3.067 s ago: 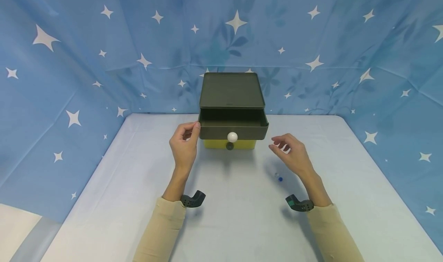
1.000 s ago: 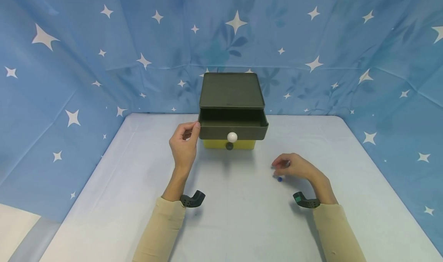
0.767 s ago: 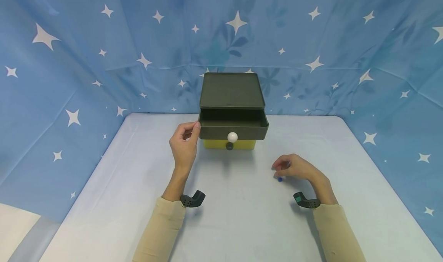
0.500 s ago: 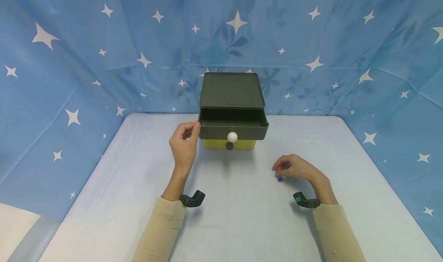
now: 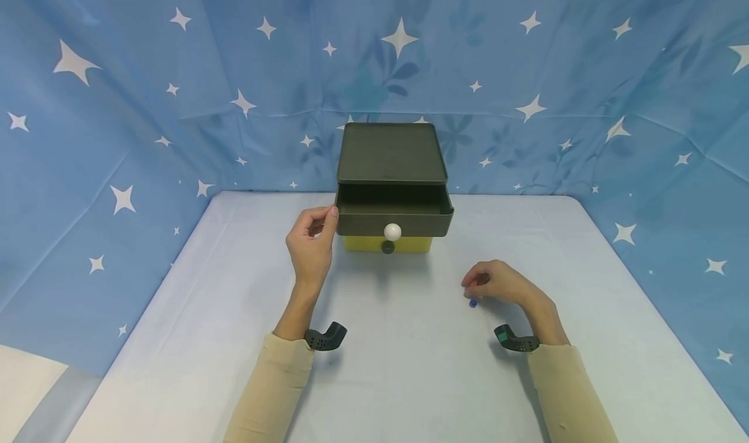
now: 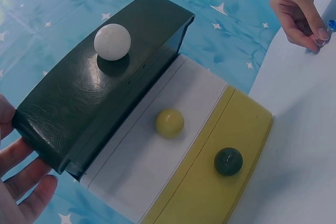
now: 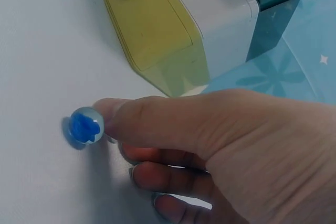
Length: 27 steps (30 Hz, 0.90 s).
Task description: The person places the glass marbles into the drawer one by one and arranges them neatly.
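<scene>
A small three-drawer chest stands at the back of the table, its dark green top drawer pulled out. My left hand holds the left corner of that drawer, with the thumb and fingers around its edge in the left wrist view. The drawer has a white knob. My right hand is down at the table to the right of the chest. Its thumb and fingertips pinch a clear marble, mostly hidden by the fingers. Right beside the thumb lies a clear marble with blue inside.
Below the green drawer are a white drawer with a yellow knob and a yellow drawer with a dark green knob, both closed. A white cloth covers the table. Blue star-patterned curtain hangs behind and along both sides.
From above the table near the chest, my right hand has come down to the marbles and pinches the clear one. Over the last second it barely moves. My left hand stays on the drawer.
</scene>
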Each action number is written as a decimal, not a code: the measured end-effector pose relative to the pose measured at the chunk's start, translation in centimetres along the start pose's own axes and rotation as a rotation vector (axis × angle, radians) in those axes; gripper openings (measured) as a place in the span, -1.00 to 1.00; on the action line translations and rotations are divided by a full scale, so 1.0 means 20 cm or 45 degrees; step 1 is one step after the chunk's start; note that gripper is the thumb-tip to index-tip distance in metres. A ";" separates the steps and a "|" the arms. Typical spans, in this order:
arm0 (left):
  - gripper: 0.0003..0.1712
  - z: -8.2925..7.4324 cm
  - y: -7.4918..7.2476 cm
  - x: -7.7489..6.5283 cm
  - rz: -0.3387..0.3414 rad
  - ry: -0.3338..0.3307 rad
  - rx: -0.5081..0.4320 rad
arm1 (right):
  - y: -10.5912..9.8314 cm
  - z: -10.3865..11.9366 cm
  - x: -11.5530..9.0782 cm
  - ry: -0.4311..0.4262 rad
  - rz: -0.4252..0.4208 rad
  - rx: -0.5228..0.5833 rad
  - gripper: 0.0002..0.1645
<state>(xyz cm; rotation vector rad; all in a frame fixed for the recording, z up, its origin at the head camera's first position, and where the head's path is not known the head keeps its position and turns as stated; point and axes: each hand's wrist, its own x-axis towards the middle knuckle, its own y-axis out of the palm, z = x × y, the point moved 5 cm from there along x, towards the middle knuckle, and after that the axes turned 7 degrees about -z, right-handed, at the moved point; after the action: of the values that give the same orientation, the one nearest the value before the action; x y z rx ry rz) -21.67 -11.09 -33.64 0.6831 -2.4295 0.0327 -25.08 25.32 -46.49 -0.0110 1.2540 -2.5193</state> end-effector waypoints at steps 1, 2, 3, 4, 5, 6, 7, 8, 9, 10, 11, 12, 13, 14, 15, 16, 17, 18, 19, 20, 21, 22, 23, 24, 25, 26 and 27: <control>-0.85 0.00 0.00 0.00 -0.001 0.001 -0.001 | 0.00 0.00 0.00 0.004 -0.001 -0.005 -0.81; -0.85 0.00 0.00 0.00 -0.002 0.002 -0.004 | 0.00 0.00 0.00 0.008 -0.003 -0.010 -0.81; -0.85 0.00 0.00 0.00 -0.003 0.001 -0.005 | 0.00 0.00 0.00 0.007 -0.004 -0.014 -0.81; -0.85 0.01 0.00 0.00 -0.003 0.000 -0.006 | 0.01 0.01 0.00 0.005 -0.005 -0.014 -0.81; -0.85 0.01 0.00 0.00 -0.004 -0.001 -0.005 | 0.01 0.01 0.00 0.004 -0.006 -0.014 -0.81; -0.85 0.01 0.00 0.00 -0.005 -0.001 -0.005 | 0.01 0.01 0.00 -0.002 -0.008 -0.015 -0.80; -0.85 0.01 0.00 0.00 -0.006 -0.001 -0.004 | 0.01 0.01 0.00 -0.008 -0.010 -0.017 -0.80; -0.85 0.01 0.00 0.00 -0.006 -0.002 -0.003 | 0.01 0.01 0.00 -0.016 -0.013 -0.015 -0.81; -0.85 0.01 0.00 0.00 -0.007 -0.004 -0.001 | 0.01 0.02 0.00 -0.027 -0.016 -0.012 -0.81; -0.85 0.01 0.00 0.00 -0.008 -0.002 0.001 | 0.01 0.02 0.00 -0.041 -0.023 -0.011 -0.82; -0.85 0.01 0.00 0.00 -0.009 0.001 0.004 | 0.00 0.02 0.00 -0.063 -0.030 -0.011 -0.83; -0.85 0.00 0.00 0.00 -0.009 0.002 0.003 | 0.00 0.03 0.00 -0.078 -0.040 -0.008 -0.84; -0.85 0.00 0.00 0.00 -0.009 0.002 0.006 | 0.00 0.03 0.00 -0.094 -0.050 -0.006 -0.85; -0.85 0.00 0.00 0.00 -0.010 0.002 0.005 | -0.01 0.04 0.00 -0.111 -0.060 -0.001 -0.86; -0.85 0.01 0.00 0.00 -0.010 0.003 0.005 | -0.01 0.04 0.00 -0.128 -0.067 -0.001 -0.87; -0.85 0.01 0.00 0.00 -0.009 0.004 0.002 | -0.01 0.05 0.00 -0.140 -0.076 -0.001 -0.87; -0.85 0.01 0.00 0.00 -0.008 0.004 -0.001 | -0.02 0.05 0.00 -0.144 -0.082 -0.003 -0.87; -0.85 0.01 0.00 0.00 -0.007 0.004 -0.005 | -0.02 0.05 0.00 -0.140 -0.090 -0.002 -0.87; -0.85 0.01 0.00 0.01 -0.008 0.004 -0.008 | -0.02 0.06 0.00 -0.141 -0.093 -0.006 -0.87; -0.85 0.01 0.00 0.01 -0.008 0.004 -0.012 | -0.03 0.06 0.00 -0.136 -0.098 -0.007 -0.86; -0.85 0.01 0.00 0.01 -0.009 0.005 -0.010 | -0.03 0.06 0.00 -0.136 -0.101 -0.013 -0.85; -0.85 0.01 0.00 0.01 -0.010 0.006 -0.012 | -0.03 0.06 0.00 -0.128 -0.106 -0.017 -0.84; -0.85 0.01 0.00 0.01 -0.011 0.007 -0.009 | -0.03 0.06 0.00 -0.123 -0.109 -0.021 -0.83; -0.85 0.01 0.00 0.01 -0.012 0.007 -0.008 | -0.04 0.07 0.00 -0.119 -0.112 -0.025 -0.81; -0.85 0.01 0.00 0.00 -0.013 0.007 -0.006 | -0.04 0.07 0.00 -0.116 -0.115 -0.030 -0.80; -0.85 0.01 0.00 0.00 -0.013 0.007 -0.006 | -0.04 0.07 0.00 -0.114 -0.118 -0.033 -0.79; -0.85 0.01 0.00 0.00 -0.013 0.007 -0.005 | -0.04 0.07 0.00 -0.115 -0.121 -0.037 -0.78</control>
<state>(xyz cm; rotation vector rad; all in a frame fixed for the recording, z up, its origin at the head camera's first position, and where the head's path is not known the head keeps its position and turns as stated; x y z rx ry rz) -21.87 -11.18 -33.82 0.6927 -2.4200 0.0260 -25.15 24.64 -44.94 -0.1927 1.2820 -2.5488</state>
